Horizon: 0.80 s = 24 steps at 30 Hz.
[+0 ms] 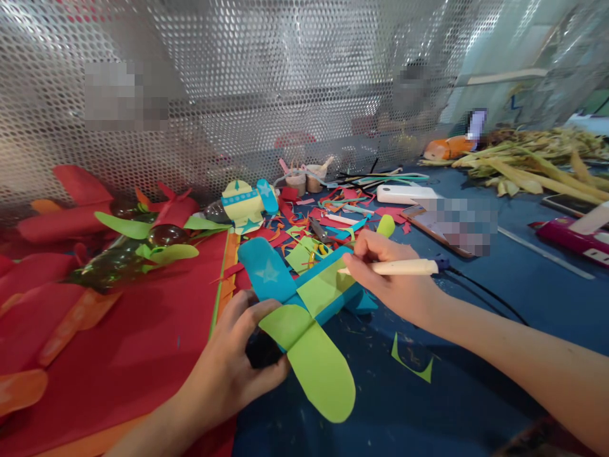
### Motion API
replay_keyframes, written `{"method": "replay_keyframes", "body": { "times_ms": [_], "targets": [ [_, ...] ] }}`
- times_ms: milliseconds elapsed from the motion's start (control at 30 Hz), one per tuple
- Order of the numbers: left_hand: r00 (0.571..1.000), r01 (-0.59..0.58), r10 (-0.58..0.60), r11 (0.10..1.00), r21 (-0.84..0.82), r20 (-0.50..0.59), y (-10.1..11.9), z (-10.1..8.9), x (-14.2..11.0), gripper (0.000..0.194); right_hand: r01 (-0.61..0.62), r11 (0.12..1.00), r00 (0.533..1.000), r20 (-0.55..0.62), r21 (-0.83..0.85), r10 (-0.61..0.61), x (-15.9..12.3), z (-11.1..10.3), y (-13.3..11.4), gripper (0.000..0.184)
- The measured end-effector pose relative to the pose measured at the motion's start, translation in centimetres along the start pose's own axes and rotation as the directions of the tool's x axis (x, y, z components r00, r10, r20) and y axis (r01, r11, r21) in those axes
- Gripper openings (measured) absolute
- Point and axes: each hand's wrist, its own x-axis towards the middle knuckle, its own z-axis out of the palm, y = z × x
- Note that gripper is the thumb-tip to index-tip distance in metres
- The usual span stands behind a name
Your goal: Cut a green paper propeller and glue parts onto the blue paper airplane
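Note:
A blue and lime-green model airplane [328, 295] of foam or felt sheet is in the middle of the head view. My left hand [238, 352] is closed around its near end, below the lime wing pieces [326, 374]; a dark part shows between thumb and fingers. The blue wing [267, 270] carries a pale star. My right hand [380, 273] pinches a white pen-shaped tool [404, 267] with a black cable. Its tip is at the lime panel on top of the body; I cannot tell whether it touches.
Red sheets [185, 343] and several red-and-green planes on bottles lie left. A yellow-and-blue plane [242, 203] and colourful scraps [333, 209] lie beyond. Right are a phone [442, 228], a white device [406, 193] and dried husks [537, 162]. A perforated metal screen [285, 82] stands behind.

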Motion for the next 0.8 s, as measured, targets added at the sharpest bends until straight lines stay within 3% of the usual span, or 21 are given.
{"method": "replay_keyframes", "body": {
  "times_ms": [233,333,467,567,800],
  "targets": [
    [1.000,0.016,-0.016,0.999,-0.027,0.024,0.3,-0.2,0.4,0.041,-0.014,0.972,0.999,-0.044,0.235,0.024,-0.3,0.1,0.0,0.024],
    [1.000,-0.005,0.005,1.000,-0.014,0.024,0.4,-0.2,0.5,0.042,0.037,0.967,0.997,-0.069,0.252,-0.020,-0.8,0.0,-0.5,0.021],
    [0.999,-0.048,0.048,0.999,0.010,-0.001,0.6,-0.2,0.5,0.041,0.120,0.949,0.989,0.052,0.290,-0.141,-1.5,0.2,-1.6,0.007],
    [0.998,-0.068,0.068,0.998,0.016,-0.011,0.5,-0.1,0.4,0.043,0.055,0.949,0.987,0.127,0.312,-0.099,-1.6,0.4,-2.2,0.006],
    [0.999,-0.052,0.052,0.999,-0.009,-0.007,0.3,0.0,0.1,0.043,-0.058,0.952,0.991,0.136,0.301,0.018,-1.5,0.7,-2.3,0.018]
  ]
}}
